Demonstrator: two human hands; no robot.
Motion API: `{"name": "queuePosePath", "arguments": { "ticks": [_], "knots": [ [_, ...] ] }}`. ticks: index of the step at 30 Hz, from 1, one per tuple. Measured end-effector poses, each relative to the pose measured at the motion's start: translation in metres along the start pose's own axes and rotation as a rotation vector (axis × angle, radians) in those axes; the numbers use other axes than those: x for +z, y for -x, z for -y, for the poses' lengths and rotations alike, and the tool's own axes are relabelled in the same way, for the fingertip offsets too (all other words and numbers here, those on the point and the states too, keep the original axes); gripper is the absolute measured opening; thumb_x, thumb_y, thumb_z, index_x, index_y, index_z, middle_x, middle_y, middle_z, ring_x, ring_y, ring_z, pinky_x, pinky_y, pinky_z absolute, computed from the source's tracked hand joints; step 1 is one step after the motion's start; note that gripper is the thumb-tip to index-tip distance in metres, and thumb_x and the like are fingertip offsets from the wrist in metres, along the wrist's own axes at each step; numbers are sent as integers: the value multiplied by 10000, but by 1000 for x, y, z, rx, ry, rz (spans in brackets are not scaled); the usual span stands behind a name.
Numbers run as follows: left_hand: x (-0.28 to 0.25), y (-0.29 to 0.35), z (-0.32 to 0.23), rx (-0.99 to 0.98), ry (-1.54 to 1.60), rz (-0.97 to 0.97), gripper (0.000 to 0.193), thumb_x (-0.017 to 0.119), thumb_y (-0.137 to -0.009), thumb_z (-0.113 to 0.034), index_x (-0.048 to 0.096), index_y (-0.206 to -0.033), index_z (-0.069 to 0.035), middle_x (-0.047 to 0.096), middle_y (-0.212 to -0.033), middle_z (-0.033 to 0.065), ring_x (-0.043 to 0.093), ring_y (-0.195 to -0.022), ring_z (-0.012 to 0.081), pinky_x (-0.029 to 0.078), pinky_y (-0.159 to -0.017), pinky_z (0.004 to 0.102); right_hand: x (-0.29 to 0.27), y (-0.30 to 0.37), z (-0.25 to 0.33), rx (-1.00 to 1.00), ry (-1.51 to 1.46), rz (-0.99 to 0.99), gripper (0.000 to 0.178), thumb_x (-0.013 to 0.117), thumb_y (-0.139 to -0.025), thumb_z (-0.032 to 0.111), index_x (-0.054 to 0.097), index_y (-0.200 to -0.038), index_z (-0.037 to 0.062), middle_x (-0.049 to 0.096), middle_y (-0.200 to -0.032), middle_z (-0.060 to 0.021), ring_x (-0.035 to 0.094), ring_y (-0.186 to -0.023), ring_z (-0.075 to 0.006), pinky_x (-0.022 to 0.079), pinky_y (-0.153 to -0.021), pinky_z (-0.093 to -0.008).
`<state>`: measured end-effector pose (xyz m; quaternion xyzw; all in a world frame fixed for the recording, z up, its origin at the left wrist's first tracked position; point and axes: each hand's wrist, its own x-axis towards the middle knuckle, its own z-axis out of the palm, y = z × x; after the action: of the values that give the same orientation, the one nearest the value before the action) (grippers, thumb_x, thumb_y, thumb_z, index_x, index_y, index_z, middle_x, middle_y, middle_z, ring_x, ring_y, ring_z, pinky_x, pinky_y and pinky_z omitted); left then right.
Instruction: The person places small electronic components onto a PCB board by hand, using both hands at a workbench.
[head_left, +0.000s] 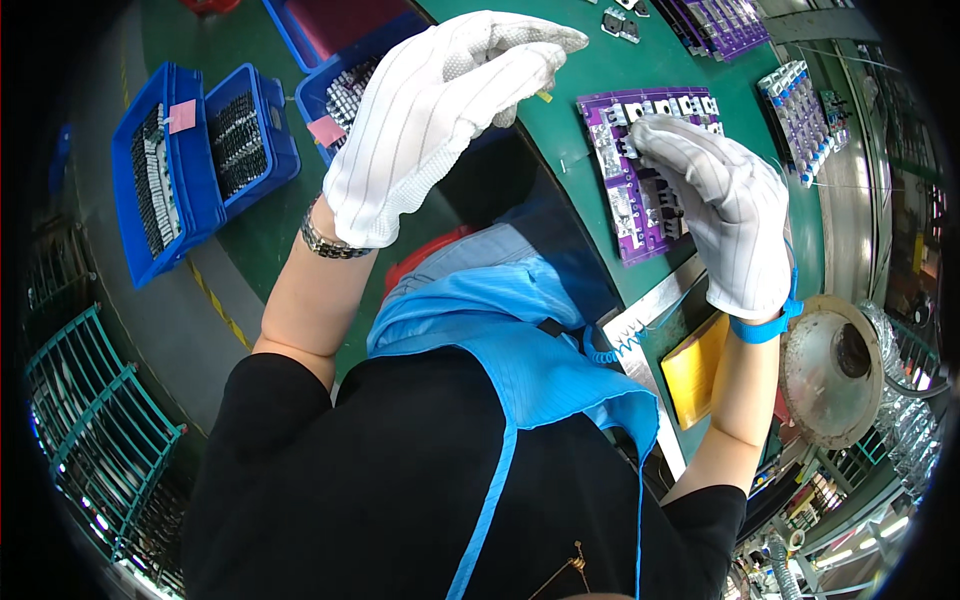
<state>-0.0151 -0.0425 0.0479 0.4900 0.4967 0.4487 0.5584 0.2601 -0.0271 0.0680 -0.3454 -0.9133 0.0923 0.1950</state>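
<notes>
My left hand, in a white striped glove, is raised near the table edge. Its fingers are closed together, and a small yellowish bit shows just below the fingertips; whatever they hold is hidden. My right hand, gloved the same way, is over a purple panel lying on the green table. That panel carries rows of small silver and black parts. Bent and pressed together, the right fingertips are at the panel's parts; what is between them, if anything, cannot be seen. A blue strap with a coiled cord rings my right wrist.
Blue bins with rows of small parts stand at the left; another blue bin is behind my left hand. More purple panels and loose black parts lie at the far side. A round metal dish is at the right.
</notes>
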Motion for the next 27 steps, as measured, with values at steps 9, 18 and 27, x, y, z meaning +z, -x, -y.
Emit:
{"name": "queuePosePath", "arguments": {
  "ticks": [9, 18, 27],
  "knots": [
    [-1, 3, 7, 91, -75, -72, 343, 567, -1102, -210, 731, -1333, -15, 700, -1028, -2, 569, -793, 43, 496, -728, 194, -1, 1, -4, -13, -5, 1, 401, 769, -816, 2, 766, -1182, 166, 788, -1196, -53, 760, -1075, -286, 593, -878, -372],
    [1, 3, 5, 134, -174, -66, 331, 566, -1101, -210, 737, -1303, -11, 726, -1045, 21, 595, -826, 36, 493, -726, 186, -1, -2, -3, -39, 54, 23, 435, 770, -788, -12, 766, -1177, 183, 783, -1211, -54, 758, -1071, -280, 587, -846, -379],
    [-5, -20, 8, 163, -123, -5, 311, 669, -1041, -120, 724, -1321, 1, 754, -1215, 52, 669, -988, 91, 531, -915, 231, 2, 2, 7, 123, -93, -46, 425, 797, -753, -2, 792, -1145, 163, 747, -1028, -74, 710, -836, -278, 577, -714, -368]
  ]
}}
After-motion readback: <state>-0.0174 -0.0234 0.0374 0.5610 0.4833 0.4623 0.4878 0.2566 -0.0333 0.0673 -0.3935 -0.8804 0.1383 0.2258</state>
